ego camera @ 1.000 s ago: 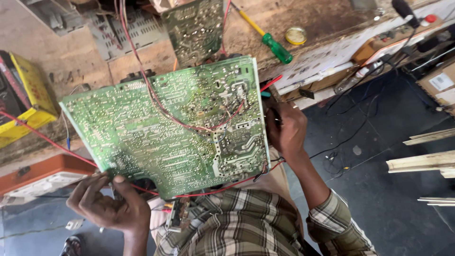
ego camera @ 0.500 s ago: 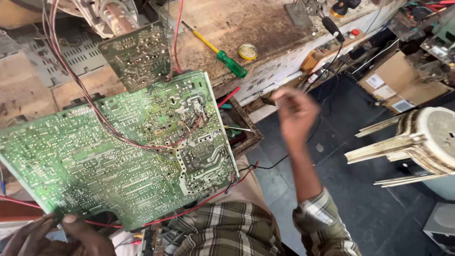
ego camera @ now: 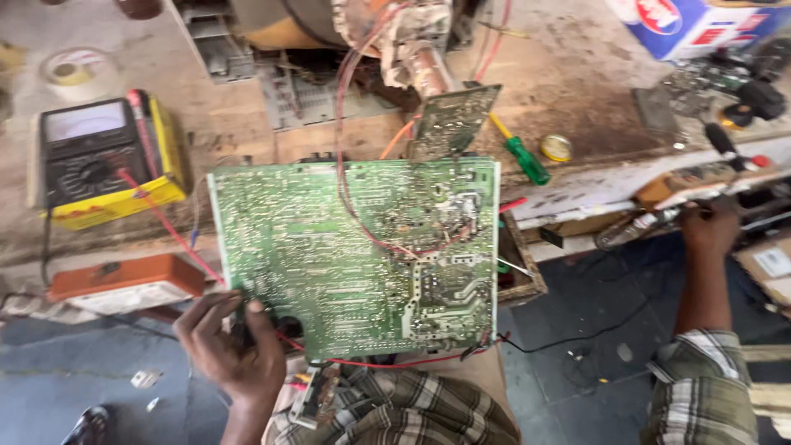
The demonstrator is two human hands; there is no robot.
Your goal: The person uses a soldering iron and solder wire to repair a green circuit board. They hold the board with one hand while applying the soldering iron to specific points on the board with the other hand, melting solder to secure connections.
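Left hand (ego camera: 233,346) grips circuit board (ego camera: 354,255); right hand (ego camera: 709,227) perhaps touching tools

The left hand (ego camera: 235,350) grips a green circuit board (ego camera: 354,255); the right hand (ego camera: 710,227) reaches the workbench edge (ego camera: 593,194).

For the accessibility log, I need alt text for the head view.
A left hand grips the lower corner of a large green circuit board with red wires, while the right hand reaches to the cluttered workbench edge. A yellow multimeter sits behind.
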